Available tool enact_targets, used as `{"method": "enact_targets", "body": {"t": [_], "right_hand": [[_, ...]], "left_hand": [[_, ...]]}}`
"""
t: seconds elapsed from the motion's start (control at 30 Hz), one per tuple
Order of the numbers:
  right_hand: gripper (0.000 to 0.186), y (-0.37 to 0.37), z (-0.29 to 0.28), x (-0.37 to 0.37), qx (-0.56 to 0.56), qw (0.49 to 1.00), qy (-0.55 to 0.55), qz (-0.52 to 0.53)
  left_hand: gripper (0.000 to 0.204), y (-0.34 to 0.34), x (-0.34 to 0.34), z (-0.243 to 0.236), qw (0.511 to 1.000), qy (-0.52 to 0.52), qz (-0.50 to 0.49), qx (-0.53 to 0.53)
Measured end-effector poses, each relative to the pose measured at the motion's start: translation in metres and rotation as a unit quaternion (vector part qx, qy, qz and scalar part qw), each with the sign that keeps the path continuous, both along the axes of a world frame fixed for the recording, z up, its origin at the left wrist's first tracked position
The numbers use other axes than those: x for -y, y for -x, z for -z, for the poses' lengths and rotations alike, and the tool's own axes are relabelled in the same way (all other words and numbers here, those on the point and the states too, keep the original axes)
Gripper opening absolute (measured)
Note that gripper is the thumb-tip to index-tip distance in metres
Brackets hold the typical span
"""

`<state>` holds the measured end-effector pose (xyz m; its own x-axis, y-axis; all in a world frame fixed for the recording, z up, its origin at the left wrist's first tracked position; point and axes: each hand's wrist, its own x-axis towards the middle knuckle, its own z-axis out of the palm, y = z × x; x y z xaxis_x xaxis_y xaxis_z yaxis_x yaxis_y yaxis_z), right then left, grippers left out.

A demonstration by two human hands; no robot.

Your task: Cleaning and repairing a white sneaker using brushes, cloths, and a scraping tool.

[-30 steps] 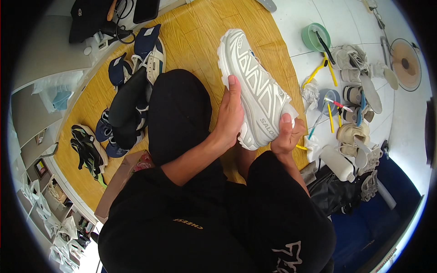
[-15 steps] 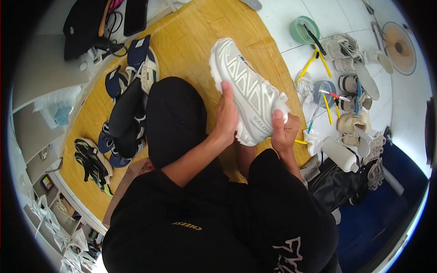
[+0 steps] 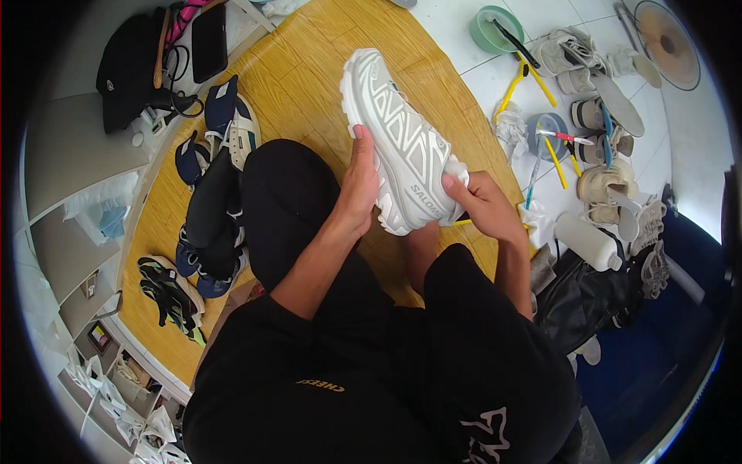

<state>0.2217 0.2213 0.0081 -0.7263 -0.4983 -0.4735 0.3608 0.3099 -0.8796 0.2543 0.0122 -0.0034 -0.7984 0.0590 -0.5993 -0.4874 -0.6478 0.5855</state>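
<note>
A pale grey-and-white sneaker (image 3: 398, 131) is held up in front of me, toe pointing away and sole edge to the left. My left hand (image 3: 359, 185) is closed round its sole side, thumb lying along the midsole. At the opening and heel, my right hand (image 3: 488, 207) pinches a crumpled white tissue or cloth (image 3: 457, 170) against the shoe. Its fingertips are partly hidden behind the wad and the heel. Below the sneaker, my bare lower leg shows between my black-clothed knees.
Several shoes (image 3: 243, 127) lie on the wooden floor (image 3: 309, 62) to the left. On white tiles at right are a green bowl (image 3: 487, 35), a water cup (image 3: 546, 127), yellow-handled brushes (image 3: 510, 85), crumpled tissue (image 3: 510, 127), a white bottle (image 3: 587, 241) and more shoes (image 3: 607, 185).
The sneaker and both hands have shifted slightly left and away from me in the picture. The right hand has turned, its back now showing more, and the whole view has tilted a little.
</note>
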Motion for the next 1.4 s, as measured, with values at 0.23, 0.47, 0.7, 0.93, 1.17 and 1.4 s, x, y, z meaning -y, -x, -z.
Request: {"method": "enact_targets", "body": {"t": [0.23, 0.47, 0.7, 0.93, 1.17, 1.4], "right_hand": [[0.041, -0.011, 0.017, 0.001, -0.035, 0.999, 0.023, -0.023], [0.038, -0.013, 0.0, 0.016, -0.042, 0.982, -0.024, 0.182], [0.036, 0.002, -0.008, 0.002, 0.133, 0.916, 0.14, 0.353], [0.047, 0.006, -0.032, -0.009, 0.149, 0.893, 0.208, 0.369], [0.051, -0.002, -0.025, -0.023, -0.096, 0.9, 0.141, 0.401], [0.043, 0.015, -0.046, 0.015, -0.566, 0.811, 0.059, -0.132]], "left_hand": [[0.078, -0.001, -0.005, 0.003, 0.993, 0.116, 0.005, -0.038], [0.078, 0.001, 0.0, 0.003, 0.993, 0.1, 0.001, -0.064], [0.082, 0.001, 0.014, -0.012, 0.998, 0.049, -0.029, 0.004], [0.077, 0.002, 0.029, -0.001, 0.992, -0.02, -0.122, -0.011], [0.075, 0.001, 0.033, 0.004, 0.982, -0.15, -0.107, -0.033], [0.083, 0.008, 0.029, 0.004, 0.953, -0.301, -0.025, 0.006]]}}
